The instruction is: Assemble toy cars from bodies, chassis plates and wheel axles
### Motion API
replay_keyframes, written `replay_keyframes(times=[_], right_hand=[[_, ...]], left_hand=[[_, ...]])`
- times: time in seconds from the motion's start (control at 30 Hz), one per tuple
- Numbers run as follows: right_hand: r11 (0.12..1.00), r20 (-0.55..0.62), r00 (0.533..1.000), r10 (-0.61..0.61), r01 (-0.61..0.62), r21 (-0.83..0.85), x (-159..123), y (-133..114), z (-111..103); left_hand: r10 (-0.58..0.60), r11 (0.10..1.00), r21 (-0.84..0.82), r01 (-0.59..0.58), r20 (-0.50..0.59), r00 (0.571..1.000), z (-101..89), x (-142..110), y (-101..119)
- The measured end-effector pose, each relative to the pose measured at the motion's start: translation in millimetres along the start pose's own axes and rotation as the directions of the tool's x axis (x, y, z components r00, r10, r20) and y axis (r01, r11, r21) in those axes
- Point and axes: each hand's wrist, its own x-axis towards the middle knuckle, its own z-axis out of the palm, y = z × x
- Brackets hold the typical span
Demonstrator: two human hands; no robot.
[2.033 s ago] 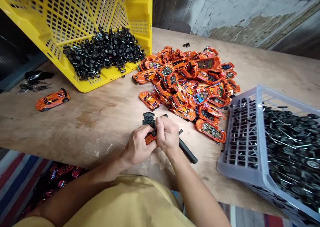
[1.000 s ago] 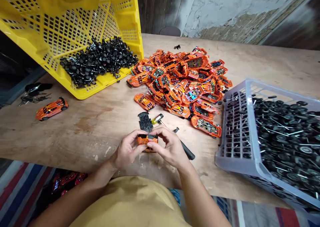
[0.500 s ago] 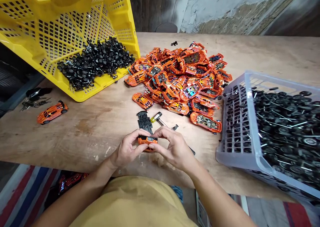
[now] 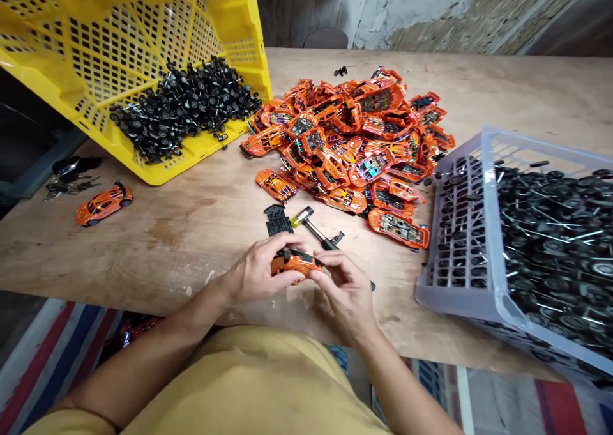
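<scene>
An orange toy car (image 4: 297, 266) is held between both hands above the front of the table, its side turned up. My left hand (image 4: 261, 266) is closed around its left end, fingers on top and thumb below. At the car's right end my right hand (image 4: 343, 285) pinches with thumb and fingers. Just beyond the hands lies a black toy car chassis (image 4: 278, 219), partly covered by my left fingers. A small hammer (image 4: 313, 228) with a yellow face rests beside it, its handle running behind my right hand. A small black part (image 4: 338, 237) lies against the handle.
A heap of orange car bodies (image 4: 345, 135) spreads over the table's middle. At the left a tilted yellow crate (image 4: 191, 167) holds black wheel parts; a clear crate (image 4: 493, 243) of wheels and axles stands right. One orange car (image 4: 104, 204) sits far left.
The toy car has been turned, showing more of its side. My right hand has shifted to the car's right end. The whole view has moved slightly.
</scene>
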Motion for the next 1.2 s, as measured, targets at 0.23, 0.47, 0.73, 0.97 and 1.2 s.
replay_keyframes(times=[0.23, 0.47, 0.73, 0.97, 1.2], right_hand=[[0.978, 0.088, 0.974, 0.209, -0.206, -0.044, -30.7, 16.6, -25.7], [0.989, 0.169, 0.979, 0.110, -0.092, -0.112, -15.6, 9.7, -13.5], [0.993, 0.107, 0.994, -0.032, 0.043, -0.106, -23.8, 19.2, -9.6], [0.994, 0.109, 0.994, -0.014, 0.025, -0.104, -29.0, 24.3, -10.8], [0.987, 0.091, 0.992, -0.082, 0.093, -0.130, -28.9, 21.3, -7.9]], left_hand=[[0.000, 0.995, 0.098, 0.000, 0.006, 1.000, 14.3, -21.5, -28.4], [-0.173, 0.947, -0.277, 0.166, -0.003, 0.985, 41.3, -25.7, -36.9], [-0.030, 0.973, -0.230, 0.031, 0.008, 1.000, 40.4, -22.7, -31.4], [-0.040, 0.973, -0.229, 0.041, 0.009, 0.999, 41.2, -24.2, -33.0], [-0.044, 0.978, -0.206, 0.036, -0.037, 0.998, 44.5, -27.1, -31.8]])
